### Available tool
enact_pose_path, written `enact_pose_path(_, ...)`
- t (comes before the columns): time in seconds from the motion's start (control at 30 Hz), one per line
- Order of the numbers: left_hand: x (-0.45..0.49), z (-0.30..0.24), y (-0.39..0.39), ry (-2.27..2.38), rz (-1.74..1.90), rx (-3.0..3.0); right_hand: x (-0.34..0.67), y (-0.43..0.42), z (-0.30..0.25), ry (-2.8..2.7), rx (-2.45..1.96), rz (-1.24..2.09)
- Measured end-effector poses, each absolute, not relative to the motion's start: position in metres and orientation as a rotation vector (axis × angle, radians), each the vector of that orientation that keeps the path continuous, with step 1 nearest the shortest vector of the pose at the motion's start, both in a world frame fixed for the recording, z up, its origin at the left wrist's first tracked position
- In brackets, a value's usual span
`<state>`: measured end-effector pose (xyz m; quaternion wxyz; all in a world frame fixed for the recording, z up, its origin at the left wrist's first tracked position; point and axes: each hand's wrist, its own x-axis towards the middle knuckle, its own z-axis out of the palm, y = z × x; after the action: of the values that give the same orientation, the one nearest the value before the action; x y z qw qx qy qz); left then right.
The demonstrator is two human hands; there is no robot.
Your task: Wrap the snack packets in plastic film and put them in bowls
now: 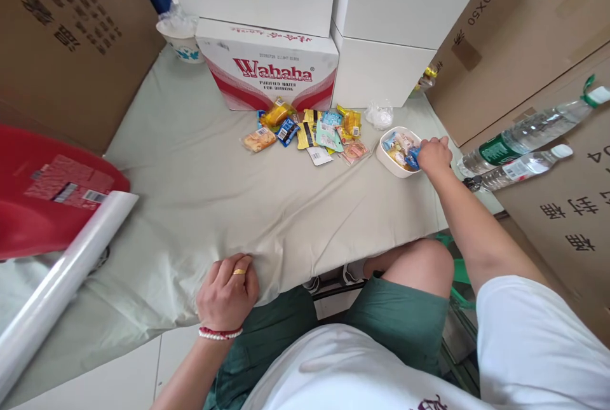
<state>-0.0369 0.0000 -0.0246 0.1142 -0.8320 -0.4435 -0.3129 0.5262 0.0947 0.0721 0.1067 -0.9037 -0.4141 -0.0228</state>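
Observation:
At the right of the table, my right hand (434,157) is closed on a small blue snack packet (413,157) at the rim of a white bowl (399,171). Other wrapped snacks (399,143) lie inside that bowl. My left hand (227,290), with a ring and a bracelet, rests curled on the cloth at the table's near edge; nothing shows in its fingers. Between the hands and the boxes lies a loose pile of packets, among them a yellow packet (305,134), a light green packet (328,134), a blue packet (288,131) and a wrapped biscuit (259,139).
A Wahaba-style carton reading "Wahaha" (276,73) stands behind the pile, beside white boxes (381,70). Crumpled clear plastic (379,115) lies near the bowl. Two bottles (528,133) are at the right. A paper cup (183,44), red bag (52,187) and plastic roll (67,289) are left.

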Motion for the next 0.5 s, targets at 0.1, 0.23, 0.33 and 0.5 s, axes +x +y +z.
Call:
enact_pose_path(0.1, -0.038, -0.025, 0.001, -1.300, -0.893, -2.448, 0.528, 0.106, 0.086, -1.299, -2.764, -0.308)
enact_pose_path(0.23, -0.038, -0.026, 0.001, -1.350, -0.861, -2.462, 0.530, 0.161, 0.109, -1.296, -2.684, -0.240)
enact_pose_path(0.33, -0.038, -0.024, 0.001, -1.415, -0.833, -2.457, 0.526, 0.216, 0.108, -1.292, -2.673, -0.111)
enact_pose_path(0.5, -0.035, -0.021, 0.001, -1.449, -0.799, -2.430, 0.522, 0.267, 0.081, -1.312, -2.721, -0.076)
